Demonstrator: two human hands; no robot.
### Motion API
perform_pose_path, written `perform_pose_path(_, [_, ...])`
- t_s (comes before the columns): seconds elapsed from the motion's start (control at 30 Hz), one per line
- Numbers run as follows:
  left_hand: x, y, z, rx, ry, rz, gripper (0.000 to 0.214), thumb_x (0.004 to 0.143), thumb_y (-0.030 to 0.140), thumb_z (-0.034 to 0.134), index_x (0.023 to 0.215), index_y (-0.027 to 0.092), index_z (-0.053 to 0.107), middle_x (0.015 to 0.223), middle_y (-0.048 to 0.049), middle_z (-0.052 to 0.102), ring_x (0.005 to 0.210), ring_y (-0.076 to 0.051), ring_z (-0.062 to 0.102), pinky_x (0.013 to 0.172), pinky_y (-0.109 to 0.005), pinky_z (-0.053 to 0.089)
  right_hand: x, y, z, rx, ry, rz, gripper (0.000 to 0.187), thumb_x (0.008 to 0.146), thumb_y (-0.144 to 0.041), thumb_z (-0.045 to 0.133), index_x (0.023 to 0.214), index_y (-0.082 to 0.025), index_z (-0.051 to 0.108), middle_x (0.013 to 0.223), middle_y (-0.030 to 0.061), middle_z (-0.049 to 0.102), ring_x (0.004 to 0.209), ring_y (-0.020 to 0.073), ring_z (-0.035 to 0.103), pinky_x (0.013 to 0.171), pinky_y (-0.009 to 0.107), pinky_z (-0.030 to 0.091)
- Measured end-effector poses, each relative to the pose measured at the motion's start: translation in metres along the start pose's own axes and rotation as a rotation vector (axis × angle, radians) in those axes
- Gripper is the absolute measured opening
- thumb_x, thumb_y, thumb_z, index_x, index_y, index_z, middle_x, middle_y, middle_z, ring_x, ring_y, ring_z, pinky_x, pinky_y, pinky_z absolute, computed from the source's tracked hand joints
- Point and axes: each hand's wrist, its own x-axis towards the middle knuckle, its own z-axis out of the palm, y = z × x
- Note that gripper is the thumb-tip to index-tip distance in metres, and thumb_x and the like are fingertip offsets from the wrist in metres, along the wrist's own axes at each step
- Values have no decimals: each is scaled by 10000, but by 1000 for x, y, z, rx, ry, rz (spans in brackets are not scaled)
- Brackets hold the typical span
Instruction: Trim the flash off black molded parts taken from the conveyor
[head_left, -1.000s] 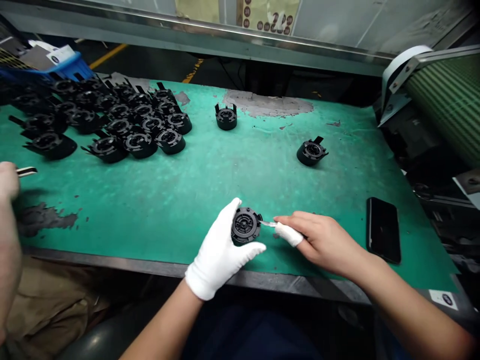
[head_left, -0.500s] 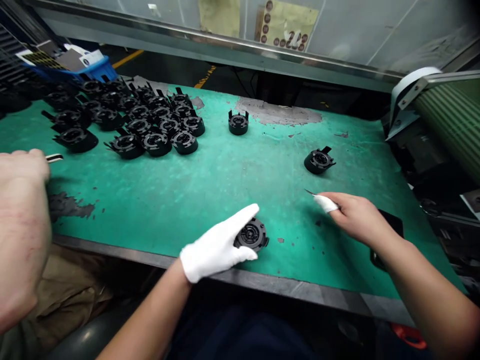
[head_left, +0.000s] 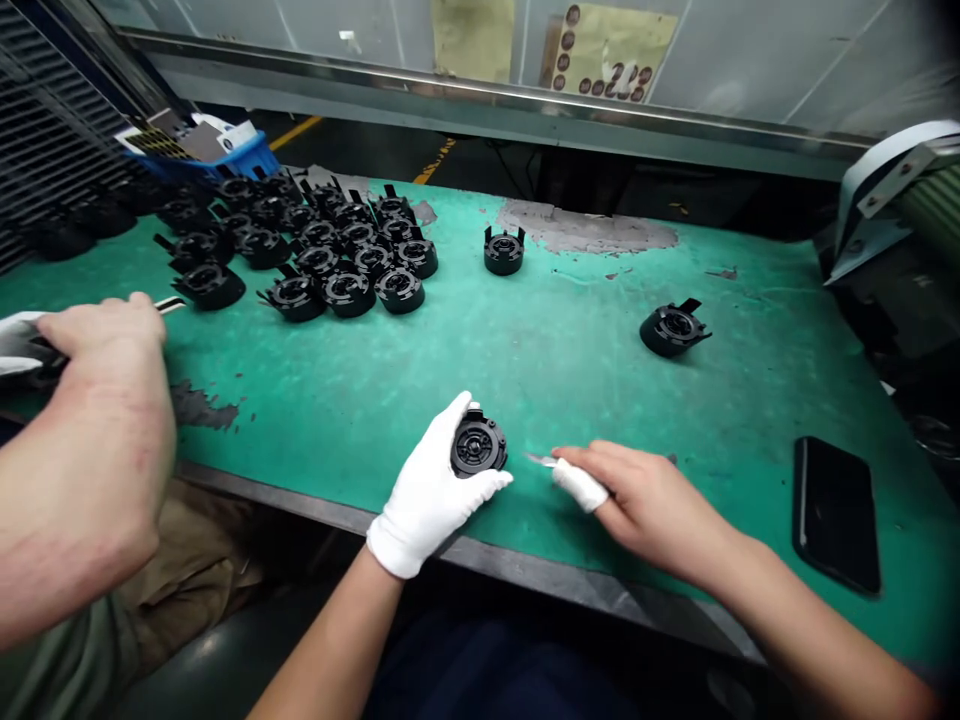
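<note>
My left hand (head_left: pixel 433 480), in a white glove, grips a round black plastic part (head_left: pixel 478 446) near the table's front edge; the part's ringed face is turned up toward me. Just right of it, my right hand (head_left: pixel 637 490) is closed on a small knife (head_left: pixel 541 460) whose thin blade points left at the part, a short gap away. White wrapping covers the right thumb, and the knife's handle is mostly hidden in the fingers. Two similar black parts stand apart beyond my hands, one black housing (head_left: pixel 503 251) at the back and another housing (head_left: pixel 673 328) toward the right.
Several black housings (head_left: pixel 347 288) crowd the left rear of the green table (head_left: pixel 570 350). A phone (head_left: pixel 836 515) lies at right, below a conveyor (head_left: pixel 926 200). A co-worker's arm (head_left: pixel 97 430) reaches in from the left. Behind the housings sits a blue bin (head_left: pixel 251 158).
My right hand has brought the knife left, close to the part. My left hand has tilted the part up, and the phone is now uncovered. The whole view has shifted slightly.
</note>
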Motion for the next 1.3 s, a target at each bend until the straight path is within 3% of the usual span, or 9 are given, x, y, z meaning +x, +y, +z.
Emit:
perform_pose_path(0.17, [2,-4,-1,47,4,35,817,804,482,750,1485,267,354,1482,-84,491,1374,-281,489,1166,-424,411,8,-34,17,-68,-41,25,450,973,-227,434,1400,-280,565,988,38,680,826,193,667,706,301,480])
perform_pose_path(0.47, [2,-4,-1,84,9,56,790,806,477,745,1471,261,375,1477,-88,499,1370,-286,493,1165,-432,413,15,-38,4,-322,-82,73,467,940,-230,437,1375,-321,581,956,35,693,777,203,673,544,289,356])
perform_pose_path(0.63, [3,-6,-1,93,21,79,811,799,459,753,1478,237,370,1486,-92,495,1369,-276,496,1176,-420,401,18,-49,3,-346,-102,128,479,913,-211,450,1355,-328,593,968,39,707,793,214,689,558,281,382])
perform_pose_path(0.8, [5,-8,-9,108,-29,122,843,779,437,773,1486,218,370,1524,-94,462,1405,-280,453,1201,-444,366,14,-8,-22,-383,-23,490,428,902,-196,433,1252,-251,672,1061,129,730,851,300,710,651,356,480])
perform_pose_path(0.87, [5,-5,-11,102,-50,114,835,771,415,782,1479,219,385,1520,-93,470,1405,-279,454,1201,-448,366,2,13,-33,-385,15,549,440,903,-184,419,1265,-229,663,1119,136,729,958,333,701,696,389,510])
perform_pose_path(0.97, [-2,4,-5,77,-112,124,841,740,399,809,1464,240,411,1510,-84,484,1392,-279,472,1193,-447,382,-24,24,-29,-232,98,406,494,912,-198,440,1393,-226,550,1312,84,663,1150,275,640,884,373,521])
perform_pose_path(1.07, [-18,14,12,74,-176,171,874,730,374,824,1473,223,391,1519,-90,470,1412,-259,446,1213,-419,355,-51,19,-2,-20,110,164,514,918,-171,433,1423,-235,511,1384,51,618,1217,212,605,1002,330,487])
perform_pose_path(1.2, [-40,23,28,90,-157,161,952,765,429,796,1526,205,269,1580,-112,366,1470,-250,351,1237,-438,308,-76,16,28,-1,100,184,566,926,-115,383,1454,-292,484,1387,30,619,1232,203,604,1026,364,489])
perform_pose_path(1.3, [-46,28,31,92,-93,166,1061,728,554,799,1542,209,212,1606,-126,308,1491,-271,308,1238,-461,301,-82,14,31,40,138,176,477,972,-184,393,1432,-254,498,1362,58,629,1211,205,612,1003,352,502])
